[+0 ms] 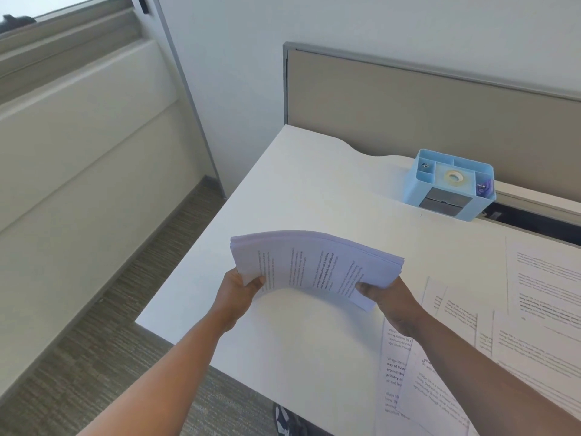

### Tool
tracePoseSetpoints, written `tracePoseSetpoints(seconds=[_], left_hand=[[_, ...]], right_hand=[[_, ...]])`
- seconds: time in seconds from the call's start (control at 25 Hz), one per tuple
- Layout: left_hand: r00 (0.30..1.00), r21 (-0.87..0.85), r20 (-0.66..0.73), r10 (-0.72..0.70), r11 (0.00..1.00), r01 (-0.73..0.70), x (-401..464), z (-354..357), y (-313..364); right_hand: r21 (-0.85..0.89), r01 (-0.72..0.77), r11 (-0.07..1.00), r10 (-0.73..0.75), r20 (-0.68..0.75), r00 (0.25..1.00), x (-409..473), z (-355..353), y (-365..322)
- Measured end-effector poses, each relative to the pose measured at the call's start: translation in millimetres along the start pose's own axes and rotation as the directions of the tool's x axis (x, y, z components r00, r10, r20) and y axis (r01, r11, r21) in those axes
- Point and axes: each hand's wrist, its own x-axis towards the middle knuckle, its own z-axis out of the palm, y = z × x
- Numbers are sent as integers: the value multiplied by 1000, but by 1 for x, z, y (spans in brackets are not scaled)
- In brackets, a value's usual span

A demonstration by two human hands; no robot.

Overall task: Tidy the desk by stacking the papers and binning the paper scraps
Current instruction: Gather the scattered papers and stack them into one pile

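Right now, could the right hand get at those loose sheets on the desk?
Probably not yet: the right hand grips the paper stack together with the left hand. The loose sheets lie uncovered just beside it.

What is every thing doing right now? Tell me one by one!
paper stack: held above the desk, bowed upward
left hand: grips the stack's left end
right hand: grips the stack's right end
loose sheets: lying scattered, overlapping
blue organizer: upright on desk
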Motion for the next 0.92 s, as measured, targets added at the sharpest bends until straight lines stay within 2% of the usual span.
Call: tracePoseSetpoints(seconds=[0.12, 0.2, 0.32, 0.44, 0.52, 0.6, 0.72, 0.84, 0.92], left_hand=[[998, 31, 40, 38, 999, -39, 0, -3, 11], [989, 54, 136, 58, 996, -66, 4, -4, 24], [959, 47, 274, 77, 995, -93, 6, 8, 41], [954, -10, 288, 79, 997, -79, 1, 39, 52], [969, -136, 243, 47, 991, -14, -3, 67, 55], [969, -269, 243, -42, 957, 109, -10, 103, 54], [904, -442, 406, -138, 836, 326, -38, 181, 46], [842, -466, 518, -150, 776, 425, -84, 271, 46], [841, -459, 518, -155, 779, 427, -115, 326, 52]], right_hand=[[-100, -4, 995, 3, -10, 1000, -9, -10, -10], [-130, 0, 991, -1, -2, 1000, -21, -23, -19], [-64, 24, 998, -21, 37, 999, -42, -47, -23], [61, -11, 998, 13, -36, 999, -62, -78, -10], [165, -44, 985, 64, -120, 991, -77, -100, 6], [251, -56, 966, 112, -212, 971, -94, -125, 27], [380, -27, 925, 162, -329, 930, -124, -161, 55], [479, 25, 877, 188, -391, 901, -156, -193, 77], [522, 62, 851, 187, -411, 892, -174, -212, 88]])
